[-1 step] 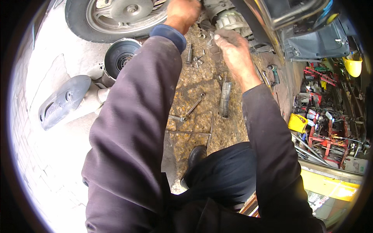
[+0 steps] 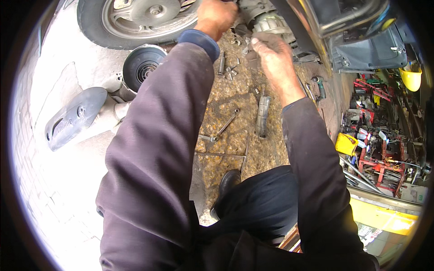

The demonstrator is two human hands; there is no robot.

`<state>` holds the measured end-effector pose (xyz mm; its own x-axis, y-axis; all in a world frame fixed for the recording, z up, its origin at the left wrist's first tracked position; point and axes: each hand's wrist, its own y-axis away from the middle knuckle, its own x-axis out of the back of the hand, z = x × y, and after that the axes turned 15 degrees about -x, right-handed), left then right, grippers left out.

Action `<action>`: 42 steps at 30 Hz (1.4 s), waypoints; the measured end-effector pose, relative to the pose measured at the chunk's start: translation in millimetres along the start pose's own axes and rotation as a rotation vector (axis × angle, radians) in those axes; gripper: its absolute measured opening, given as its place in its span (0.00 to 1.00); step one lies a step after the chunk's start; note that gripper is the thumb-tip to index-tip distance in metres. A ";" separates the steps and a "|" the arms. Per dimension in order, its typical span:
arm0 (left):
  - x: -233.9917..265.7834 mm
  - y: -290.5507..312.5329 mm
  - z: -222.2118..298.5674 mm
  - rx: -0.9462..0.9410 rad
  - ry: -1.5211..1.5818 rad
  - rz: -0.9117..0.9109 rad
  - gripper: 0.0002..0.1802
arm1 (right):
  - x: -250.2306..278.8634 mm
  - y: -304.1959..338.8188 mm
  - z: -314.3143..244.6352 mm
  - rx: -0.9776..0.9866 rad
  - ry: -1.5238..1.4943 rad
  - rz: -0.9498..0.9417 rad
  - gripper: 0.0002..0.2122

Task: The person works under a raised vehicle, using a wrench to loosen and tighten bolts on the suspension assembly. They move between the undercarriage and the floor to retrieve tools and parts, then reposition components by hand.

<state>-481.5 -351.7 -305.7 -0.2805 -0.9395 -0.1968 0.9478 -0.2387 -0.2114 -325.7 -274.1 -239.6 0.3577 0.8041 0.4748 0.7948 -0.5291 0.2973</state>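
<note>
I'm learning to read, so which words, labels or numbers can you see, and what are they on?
Exhaust guard: one line of lettering, which I won't copy out.
White patch, lower right: dark marks like print, too blurred to read.
Tool clutter: any print is too small to read.

ground point(image 2: 246, 158): mottled ochre-brown and grey, bleaching near-white toward its left edge, with faint grid lines of paving there. toward ground's upper edge: tyre point(image 2: 91, 29) charcoal, wheel rim point(image 2: 111, 23) dull silver, finned casing point(image 2: 272, 25) pale silver-grey. nearer left edge: round housing point(image 2: 135, 67) black inside, silvery lip; exhaust shield point(image 2: 86, 100) slate grey. nearer right edge: drill point(image 2: 321, 88) teal-green and black. sleeves point(image 2: 156, 122) plain, muted purple-brown; left cuff point(image 2: 202, 42) navy. trousers point(image 2: 264, 189) plain blue-black; shoe point(image 2: 229, 180) black. bin point(image 2: 346, 143) bright yellow; rack point(image 2: 383, 170) red.
</note>
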 end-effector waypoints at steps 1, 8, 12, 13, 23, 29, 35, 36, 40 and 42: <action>-1.5 1.9 -2.7 -0.287 -0.246 0.145 0.15 | -4.0 -4.7 -3.4 0.004 -0.054 0.029 0.14; -6.1 -2.4 -11.8 -0.130 0.097 0.028 0.15 | -8.7 -27.1 -21.6 0.021 -0.159 0.112 0.13; -0.4 -13.1 -20.7 0.022 0.388 -0.008 0.11 | -10.5 -42.7 -26.1 0.000 -0.166 0.120 0.13; 1.4 -15.1 -23.2 0.005 0.399 -0.055 0.10 | -10.9 -46.1 -26.3 -0.008 -0.127 0.155 0.13; -19.8 -4.1 -25.6 -0.460 -0.454 0.126 0.13 | -18.7 -73.2 -27.5 0.264 0.245 0.610 0.16; -23.7 6.5 -17.4 -0.436 -0.466 0.163 0.11 | -18.2 -91.6 -21.5 0.264 0.399 0.628 0.15; -25.7 7.0 -13.9 -0.424 -0.290 0.239 0.09 | -24.4 -96.2 -15.1 0.673 0.404 0.909 0.15; -25.4 6.5 -13.6 -0.414 -0.279 0.230 0.08 | -25.8 -96.8 -14.5 0.687 0.348 0.908 0.14; -22.2 5.7 -12.6 -0.382 -0.274 0.200 0.07 | -26.7 -98.8 -11.6 0.561 0.317 0.853 0.14; -21.1 5.1 -12.1 -0.384 -0.286 0.199 0.08 | -25.0 -101.1 -12.0 0.497 0.434 0.925 0.13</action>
<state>-472.6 -330.1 -314.2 0.0031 -0.9999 -0.0105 0.8393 0.0083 -0.5436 -420.8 -244.0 -271.5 0.7852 -0.0525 0.6171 0.4552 -0.6267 -0.6325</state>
